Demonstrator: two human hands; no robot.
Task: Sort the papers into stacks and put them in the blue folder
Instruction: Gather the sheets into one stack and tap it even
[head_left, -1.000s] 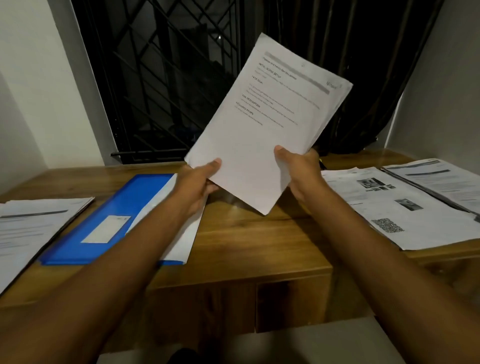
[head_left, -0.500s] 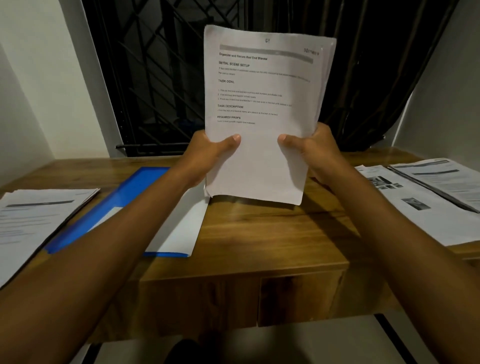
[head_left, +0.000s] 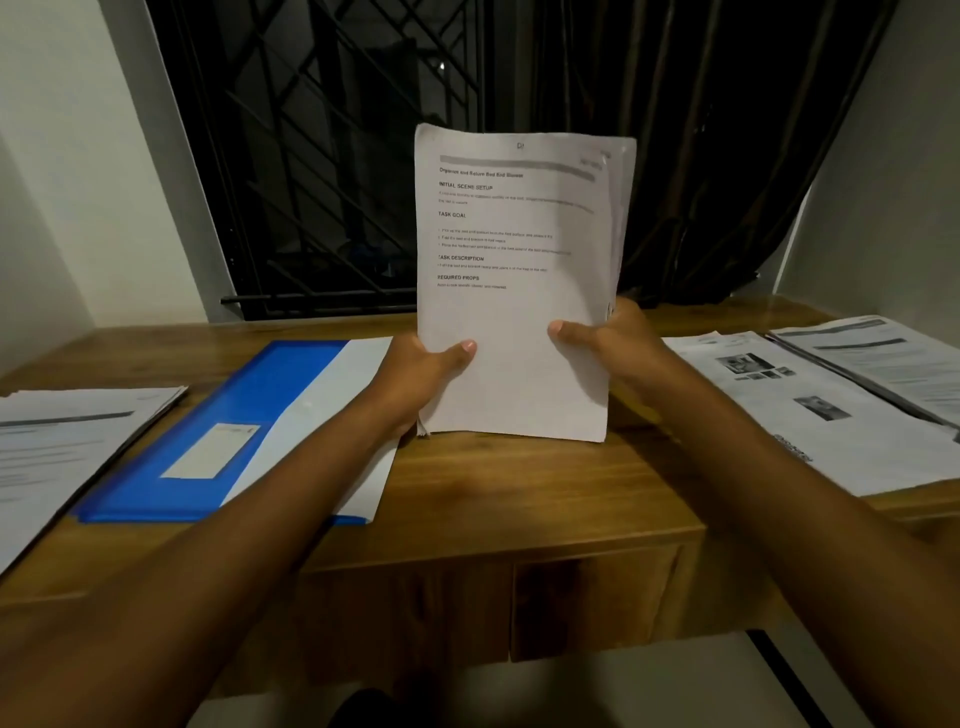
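Paper stack (head_left: 519, 338), upright above wooden desk (head_left: 519, 493); gripped by left hand (head_left: 421, 379) at 8 o'clock, right hand (head_left: 615, 348) at 4 o'clock. Blue folder (head_left: 260, 405) flat at 9 o'clock.

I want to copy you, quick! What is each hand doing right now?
Left hand: closed, gripping the left edge of the upright stack of printed papers.
Right hand: closed, gripping the same stack's right edge.
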